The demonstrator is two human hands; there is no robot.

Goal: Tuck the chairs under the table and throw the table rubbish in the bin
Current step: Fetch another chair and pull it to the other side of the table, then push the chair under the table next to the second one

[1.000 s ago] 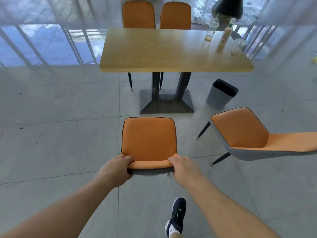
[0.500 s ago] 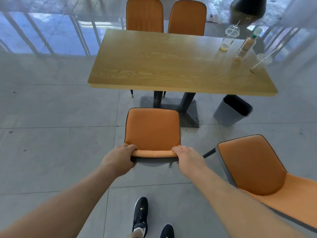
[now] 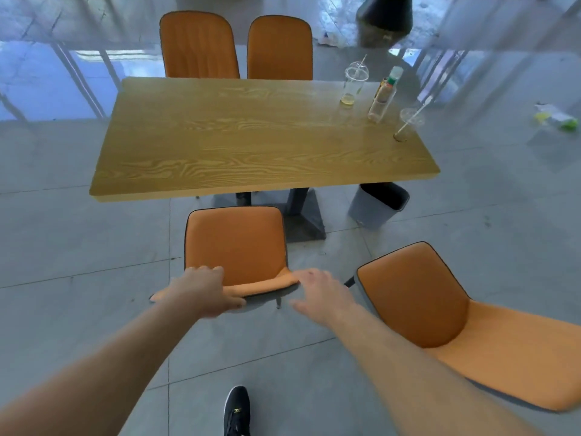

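Note:
The orange chair [image 3: 235, 243] stands facing the wooden table [image 3: 251, 136], its seat front just at the table's near edge. My left hand [image 3: 204, 287] lies over the top of its backrest, fingers in front and thumb behind. My right hand [image 3: 320, 291] is at the backrest's right end with fingers spread, holding nothing. A second orange chair [image 3: 415, 297] stands turned away at the right. On the table's right end are a clear cup with a straw [image 3: 353, 86], a bottle [image 3: 383, 96] and another cup [image 3: 408, 124]. The grey bin [image 3: 377, 206] stands under the table's right corner.
Two more orange chairs [image 3: 198, 45] [image 3: 279, 48] are tucked in at the table's far side. The table's black pedestal base [image 3: 301, 221] is just beyond the near chair. Litter [image 3: 559, 119] lies on the floor at far right. My shoe [image 3: 237, 410] is at the bottom.
The chair has slid forward to the table's edge as I stepped closer. My right hand has come off the backrest and opened; my left hand's grip has loosened.

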